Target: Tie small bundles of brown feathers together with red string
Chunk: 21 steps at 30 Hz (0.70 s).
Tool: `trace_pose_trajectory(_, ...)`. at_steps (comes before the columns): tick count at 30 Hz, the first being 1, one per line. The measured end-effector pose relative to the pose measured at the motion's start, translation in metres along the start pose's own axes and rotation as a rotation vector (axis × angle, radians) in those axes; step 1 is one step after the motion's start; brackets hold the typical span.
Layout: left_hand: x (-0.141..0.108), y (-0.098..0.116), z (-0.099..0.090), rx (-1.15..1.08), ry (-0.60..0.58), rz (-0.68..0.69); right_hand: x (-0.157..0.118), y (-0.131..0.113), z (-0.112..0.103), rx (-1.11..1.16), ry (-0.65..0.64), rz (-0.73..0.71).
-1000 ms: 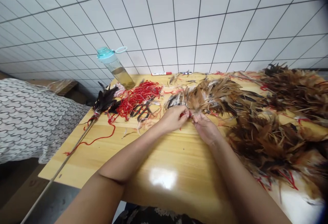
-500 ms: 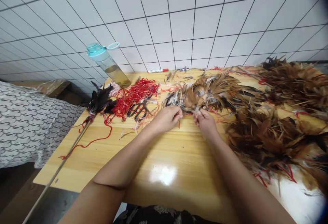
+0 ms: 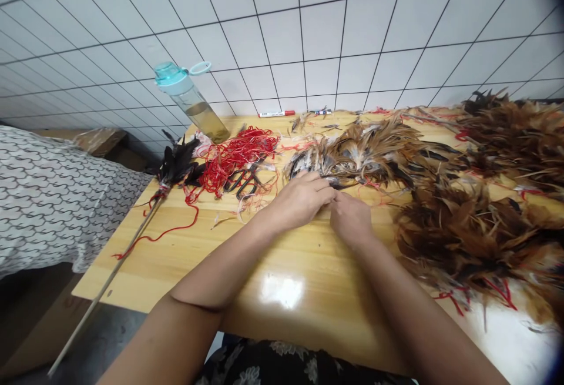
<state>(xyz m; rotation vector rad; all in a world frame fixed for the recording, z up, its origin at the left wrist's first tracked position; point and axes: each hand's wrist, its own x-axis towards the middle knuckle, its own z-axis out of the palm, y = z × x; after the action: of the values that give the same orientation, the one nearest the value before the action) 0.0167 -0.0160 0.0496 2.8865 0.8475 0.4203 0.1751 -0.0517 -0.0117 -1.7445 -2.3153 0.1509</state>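
Note:
My left hand [image 3: 304, 200] and my right hand [image 3: 351, 220] meet over the wooden table [image 3: 273, 261], fingertips touching. Both are closed, the fingers pinched together. A dark bit that looks like part of a small bunch of feathers shows between them; the rest is hidden by the hands. Just beyond lies a pile of brown and grey feathers [image 3: 374, 150], close to the left knuckles. Black-handled scissors [image 3: 247, 182] rest left of my left hand, partly under a tangle of red string [image 3: 238, 153].
A bottle with a turquoise lid [image 3: 194, 103] stands by the tiled wall. A stick with black feathers [image 3: 176, 161] overhangs the left edge. Large brown feather bundles [image 3: 476, 238] fill the right side. A red marker [image 3: 277, 114] lies at the back.
My hands have come together from a small gap. The brown feather tuft that stood up from my right fingertips no longer shows above them. The view has shifted slightly.

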Motion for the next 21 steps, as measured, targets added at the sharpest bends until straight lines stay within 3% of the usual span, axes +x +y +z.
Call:
trace_pose_trajectory(4,-0.002,-0.018,0.003,-0.186,0.036,0.000,0.000,0.001,-0.002,0.057,-0.066,-0.152)
trace_pose_trajectory(8,-0.005,-0.031,0.009,-0.369,0.099,-0.006,-0.001,0.000,0.000,0.187,-0.084,-0.197)
trace_pose_trajectory(14,-0.009,-0.048,0.023,-0.530,0.139,-0.079,0.005,0.003,0.008,0.578,0.088,-0.262)
trace_pose_trajectory(18,-0.009,-0.050,0.031,-0.682,0.157,-0.071,0.010,0.011,0.013,0.847,0.199,-0.146)
trace_pose_trajectory(21,-0.006,-0.041,0.036,-0.669,0.137,-0.137,0.011,0.015,0.017,0.979,0.262,-0.008)
